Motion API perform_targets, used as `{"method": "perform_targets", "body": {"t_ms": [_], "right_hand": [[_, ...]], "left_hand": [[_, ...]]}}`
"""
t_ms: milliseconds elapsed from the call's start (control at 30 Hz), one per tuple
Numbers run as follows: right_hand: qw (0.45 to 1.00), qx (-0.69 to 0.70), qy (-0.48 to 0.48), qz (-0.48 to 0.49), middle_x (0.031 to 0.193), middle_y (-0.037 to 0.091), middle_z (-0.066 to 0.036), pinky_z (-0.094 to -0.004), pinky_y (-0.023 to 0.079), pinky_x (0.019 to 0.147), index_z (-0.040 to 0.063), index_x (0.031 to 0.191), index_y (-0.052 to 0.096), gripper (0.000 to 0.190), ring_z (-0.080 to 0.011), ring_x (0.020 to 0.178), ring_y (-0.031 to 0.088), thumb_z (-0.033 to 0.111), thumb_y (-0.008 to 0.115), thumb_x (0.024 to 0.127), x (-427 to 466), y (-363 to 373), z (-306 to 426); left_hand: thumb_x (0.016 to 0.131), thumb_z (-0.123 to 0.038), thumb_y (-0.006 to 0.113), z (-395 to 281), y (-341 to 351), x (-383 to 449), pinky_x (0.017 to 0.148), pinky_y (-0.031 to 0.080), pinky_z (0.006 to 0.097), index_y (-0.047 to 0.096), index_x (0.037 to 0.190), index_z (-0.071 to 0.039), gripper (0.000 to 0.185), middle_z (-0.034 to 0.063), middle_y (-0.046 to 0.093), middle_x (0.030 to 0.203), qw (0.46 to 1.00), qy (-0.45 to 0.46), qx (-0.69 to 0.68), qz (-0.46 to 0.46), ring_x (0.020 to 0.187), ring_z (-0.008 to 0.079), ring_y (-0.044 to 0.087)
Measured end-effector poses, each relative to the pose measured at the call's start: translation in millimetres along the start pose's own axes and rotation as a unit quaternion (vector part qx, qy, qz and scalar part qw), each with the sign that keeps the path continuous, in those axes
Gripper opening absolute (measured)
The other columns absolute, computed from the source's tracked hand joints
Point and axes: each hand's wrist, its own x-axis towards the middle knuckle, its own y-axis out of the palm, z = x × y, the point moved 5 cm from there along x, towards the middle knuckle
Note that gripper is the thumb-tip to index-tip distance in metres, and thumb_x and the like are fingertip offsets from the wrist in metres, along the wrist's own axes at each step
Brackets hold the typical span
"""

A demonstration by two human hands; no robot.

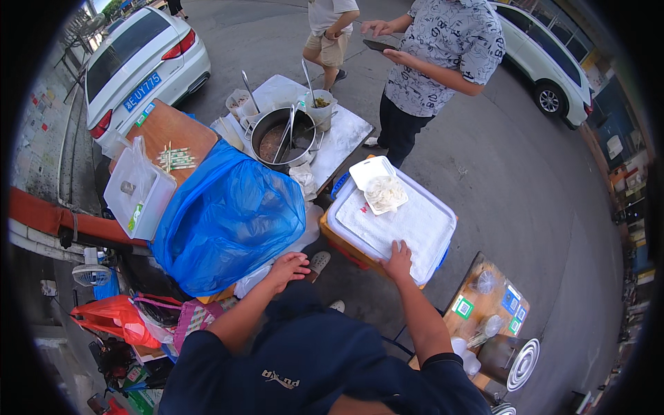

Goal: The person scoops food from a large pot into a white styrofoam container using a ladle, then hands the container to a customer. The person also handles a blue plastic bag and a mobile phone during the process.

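Observation:
My right hand (398, 261) rests with spread fingers on the near edge of a white plastic lid (410, 233) that covers a bin; nothing is in its grasp. Toward the lid's far side sits an open white foam takeaway box (371, 171) filled with pale noodles (386, 194). My left hand (288, 270) is empty, its fingers loosely apart, near the lower right edge of a large blue plastic bag (233, 207). Beyond the bag, a divided metal pot (275, 140) holds brown food or broth, with metal utensils standing in it.
Tubs of toppings (322, 109) flank the pot. Wrapped chopsticks (176, 158) and a clear plastic bin (140, 189) are at left. A wooden table (485, 290) bears a lidded pot (508, 360) at lower right. A person (441, 57) with a phone stands beyond the lid; cars are parked behind.

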Motion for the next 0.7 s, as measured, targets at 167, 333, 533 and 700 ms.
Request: {"method": "perform_targets", "body": {"t_ms": [167, 333, 533, 700], "right_hand": [[1.0, -0.007, -0.006, 0.015, 0.163, 0.029, -0.022, -0.0589, 0.046, 0.108, 0.01, 0.155, 0.041, 0.098, -0.0472, 0.143, 0.036, 0.048, 0.086, 0.077, -0.6, -1.3, 4.4], [0.999, -0.022, -0.016, 0.016, 0.162, 0.029, -0.021, -0.0581, 0.047, 0.107, 0.01, 0.154, 0.042, 0.098, -0.0474, 0.142, 0.037, 0.047, 0.087, 0.075, 7.8, 4.5, -1.1], [0.998, -0.05, 0.007, 0.043, 0.16, 0.03, -0.028, -0.0534, 0.043, 0.112, 0.007, 0.156, 0.038, 0.108, -0.0479, 0.14, 0.04, 0.052, 0.089, 0.072, 5.5, -14.1, 7.1], [0.987, -0.05, 0.107, 0.114, 0.16, 0.027, -0.033, -0.0591, 0.042, 0.111, 0.01, 0.161, 0.028, 0.122, -0.0485, 0.148, 0.031, 0.054, 0.092, 0.066, 12.0, 10.8, -17.4]], "left_hand": [[0.103, -0.026, 0.064, -36.3, -114.1, -92.9, 0.081, 0.054, 0.0287, 0.064, 0.127, -0.007, 0.03, 0.0064, 0.071, 0.113, 0.969, 0.179, 0.008, -0.172, 0.095, 0.016, 0.071], [0.1, -0.018, 0.066, -70.1, -260.3, -221.8, 0.083, 0.054, 0.031, 0.064, 0.123, -0.003, 0.027, 0.0072, 0.07, 0.11, 0.806, 0.338, 0.172, -0.455, 0.093, 0.0181, 0.069], [0.095, -0.019, 0.068, -45.2, -386.1, -360.9, 0.105, 0.046, 0.0517, 0.058, 0.134, 0.0, 0.044, 0.0238, 0.063, 0.128, 0.464, 0.185, 0.465, -0.731, 0.123, 0.0429, 0.056], [0.095, -0.03, 0.069, -1.6, -449.6, -360.0, 0.105, 0.045, 0.052, 0.051, 0.141, 0.002, 0.059, 0.0265, 0.062, 0.129, 0.484, 0.069, 0.352, -0.798, 0.123, 0.0448, 0.056]]}}
